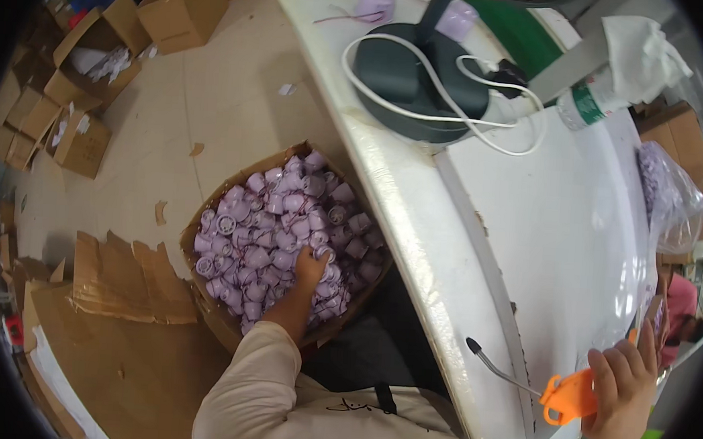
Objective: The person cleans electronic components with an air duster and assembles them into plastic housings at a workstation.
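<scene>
My left hand (311,267) reaches down into an open cardboard box (194,286) on my left. Its fingers are closed at one of the small lilac cup-shaped plastic parts (260,258), which fill the box in a loose heap with thin dark red wires among them. At the lower right, over the white table (558,256), my right hand (624,389) grips an orange plastic tool (572,396). From the tool a thin bent metal rod with a black tip (474,346) points left. The palm side of the right hand is hidden.
A dark fan base (420,87) with a white cable stands on the table's far end, near lilac parts (377,2). A bottle (584,105) and a plastic bag (675,199) sit rightward. Cardboard boxes (183,12) lie around the floor. Another person (678,308) is at far right.
</scene>
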`<state>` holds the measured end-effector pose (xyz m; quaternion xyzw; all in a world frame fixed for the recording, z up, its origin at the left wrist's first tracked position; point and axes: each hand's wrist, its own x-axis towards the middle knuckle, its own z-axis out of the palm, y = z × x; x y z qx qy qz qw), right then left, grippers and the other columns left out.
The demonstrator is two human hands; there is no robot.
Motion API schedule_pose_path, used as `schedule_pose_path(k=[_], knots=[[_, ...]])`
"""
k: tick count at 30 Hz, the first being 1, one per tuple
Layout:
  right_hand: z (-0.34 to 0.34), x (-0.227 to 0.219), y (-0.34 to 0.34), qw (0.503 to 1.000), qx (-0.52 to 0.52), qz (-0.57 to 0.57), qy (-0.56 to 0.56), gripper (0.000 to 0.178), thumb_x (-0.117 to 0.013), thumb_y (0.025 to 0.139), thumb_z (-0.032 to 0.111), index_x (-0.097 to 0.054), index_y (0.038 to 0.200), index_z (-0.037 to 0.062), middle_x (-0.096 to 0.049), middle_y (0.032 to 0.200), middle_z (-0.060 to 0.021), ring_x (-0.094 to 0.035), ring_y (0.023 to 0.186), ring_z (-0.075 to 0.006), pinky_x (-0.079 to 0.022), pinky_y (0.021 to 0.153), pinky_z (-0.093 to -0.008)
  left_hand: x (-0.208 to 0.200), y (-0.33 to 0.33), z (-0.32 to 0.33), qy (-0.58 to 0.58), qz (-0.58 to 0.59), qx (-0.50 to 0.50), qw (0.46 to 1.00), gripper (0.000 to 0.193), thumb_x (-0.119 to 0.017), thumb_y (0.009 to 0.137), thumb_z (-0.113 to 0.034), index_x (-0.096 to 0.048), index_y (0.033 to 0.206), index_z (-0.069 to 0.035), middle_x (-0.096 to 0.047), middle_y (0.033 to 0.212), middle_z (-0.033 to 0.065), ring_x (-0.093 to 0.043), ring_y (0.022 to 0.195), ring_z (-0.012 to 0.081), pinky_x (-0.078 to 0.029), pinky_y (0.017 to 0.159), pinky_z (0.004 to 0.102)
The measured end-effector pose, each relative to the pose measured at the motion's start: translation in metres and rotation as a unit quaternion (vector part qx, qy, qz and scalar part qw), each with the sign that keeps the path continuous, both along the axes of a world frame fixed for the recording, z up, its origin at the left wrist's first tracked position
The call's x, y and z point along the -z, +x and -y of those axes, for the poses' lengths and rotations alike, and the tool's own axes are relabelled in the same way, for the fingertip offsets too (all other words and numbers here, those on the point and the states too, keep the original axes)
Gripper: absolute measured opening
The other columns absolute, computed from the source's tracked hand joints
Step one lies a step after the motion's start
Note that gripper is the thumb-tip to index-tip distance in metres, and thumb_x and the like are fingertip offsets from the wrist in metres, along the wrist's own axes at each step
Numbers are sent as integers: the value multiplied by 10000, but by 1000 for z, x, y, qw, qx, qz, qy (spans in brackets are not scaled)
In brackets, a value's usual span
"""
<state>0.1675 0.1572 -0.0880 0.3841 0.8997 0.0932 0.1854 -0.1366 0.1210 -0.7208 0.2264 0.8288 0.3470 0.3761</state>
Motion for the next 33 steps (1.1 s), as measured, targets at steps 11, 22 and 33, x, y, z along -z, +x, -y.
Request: schedule_pose_path(k=[11, 22, 33], knots=[[-4, -13, 74, 982, 120, 16, 146, 250, -709, 501, 34, -603, 726, 51, -554, 666, -75, -551, 689, -273, -457, 698, -353, 48, -5, 16, 100, 95, -68, 988, 624, -857, 608, -118, -490, 1086, 42, -573, 925, 120, -565, 782, 195, -502, 697, 344], [25, -21, 37, 996, 52, -37, 62, 236, -734, 522, 102, -597, 713, 82, -536, 623, -29, -565, 645, -230, -489, 709, -359, -63, -38, 26, 158, -138, 89, 974, 470, -816, 567, -229, -589, 909, 0, -604, 823, 115, -582, 731, 257, -480, 664, 362], [22, -7, -62, 976, -212, -37, 17, 122, -643, 673, 162, -585, 740, 78, -568, 624, -39, -590, 617, -217, -459, 629, -318, -374, -26, 28, 363, -392, 276, 799, 506, -767, 574, -167, -620, 1043, -51, -620, 964, 120, -603, 867, 323, -504, 769, 397]])
